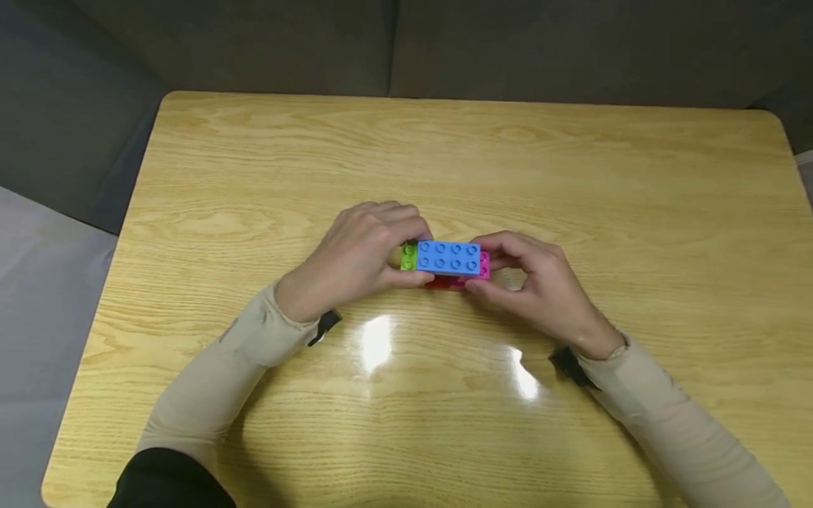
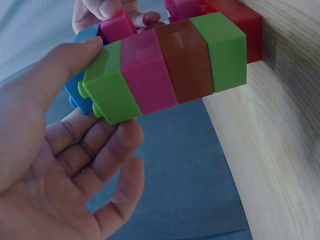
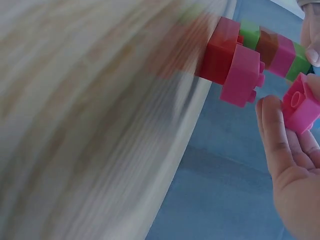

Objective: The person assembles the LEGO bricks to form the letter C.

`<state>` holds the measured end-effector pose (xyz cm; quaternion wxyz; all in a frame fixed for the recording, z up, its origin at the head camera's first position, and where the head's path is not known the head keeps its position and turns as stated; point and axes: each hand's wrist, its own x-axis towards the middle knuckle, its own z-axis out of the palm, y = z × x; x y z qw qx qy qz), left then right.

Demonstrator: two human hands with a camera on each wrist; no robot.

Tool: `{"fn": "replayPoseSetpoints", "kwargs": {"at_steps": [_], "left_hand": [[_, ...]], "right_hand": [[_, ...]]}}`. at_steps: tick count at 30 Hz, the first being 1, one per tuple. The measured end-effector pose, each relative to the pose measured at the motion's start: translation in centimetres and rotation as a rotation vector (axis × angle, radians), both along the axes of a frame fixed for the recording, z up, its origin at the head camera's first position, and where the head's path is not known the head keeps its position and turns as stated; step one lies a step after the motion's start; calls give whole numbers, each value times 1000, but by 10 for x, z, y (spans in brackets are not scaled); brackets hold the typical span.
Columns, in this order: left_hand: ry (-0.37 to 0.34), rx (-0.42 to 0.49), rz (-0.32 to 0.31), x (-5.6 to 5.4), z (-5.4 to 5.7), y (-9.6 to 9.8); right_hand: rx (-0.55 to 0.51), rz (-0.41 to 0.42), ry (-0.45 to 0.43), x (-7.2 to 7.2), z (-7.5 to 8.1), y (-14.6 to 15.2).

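My left hand (image 1: 356, 257) holds the top of a toy-brick column, thumb and fingers around the upper green brick (image 2: 110, 82) by the left end of a blue brick (image 1: 448, 257). Below that green brick run a pink brick (image 2: 147, 72), a brown brick (image 2: 185, 62) and a lower green brick (image 2: 222, 50). The column stands on a red brick (image 3: 220, 55) on the table, beside a second pink brick (image 3: 242, 75). My right hand (image 1: 540, 282) pinches another pink brick (image 3: 299, 107) under the blue brick's right end, above and apart from the second pink one.
The bricks stand near the middle of a wood-grain table (image 1: 444, 395) with rounded corners. Dark grey panels (image 1: 267, 49) rise behind its far edge. Light glares off the tabletop in front of the hands.
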<state>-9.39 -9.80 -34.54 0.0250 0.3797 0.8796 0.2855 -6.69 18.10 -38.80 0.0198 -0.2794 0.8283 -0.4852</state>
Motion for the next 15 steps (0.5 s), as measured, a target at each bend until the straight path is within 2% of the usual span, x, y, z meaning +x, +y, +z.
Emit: {"fn": "replayPoseSetpoints", "kwargs": {"at_steps": [7,15], "left_hand": [[38,-5,-2,2,2,-1],[117,-40,-28,4,4,1]], "right_hand": [[-31,42,-23,1,-1,-4],[-67,20,-99,5,1,-4]]}}
